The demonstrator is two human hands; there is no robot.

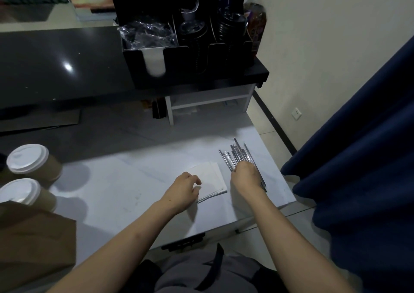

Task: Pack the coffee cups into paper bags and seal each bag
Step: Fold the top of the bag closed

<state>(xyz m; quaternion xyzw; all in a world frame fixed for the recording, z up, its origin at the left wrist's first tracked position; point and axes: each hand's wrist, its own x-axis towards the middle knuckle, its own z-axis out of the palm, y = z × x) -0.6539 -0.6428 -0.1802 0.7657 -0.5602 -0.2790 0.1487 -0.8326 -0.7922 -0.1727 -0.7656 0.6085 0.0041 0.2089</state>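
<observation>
Our right hand (245,177) curls round the straws (237,154). Our left hand (182,188) rests on the napkins (212,178), and we cannot tell if it pinches them. The coffee cups (33,161) stand well to the left of both hands, by the paper bag (33,236). We judge them crushable paper, best held mid-wall and upright.

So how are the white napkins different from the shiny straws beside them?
The napkins are white, flat squares in a neat stack; the wrapped straws are long, thin, silvery sticks in a loose bunch. The left hand touches the napkins, the right hand covers the straws. Both lie on the pale table.
</observation>
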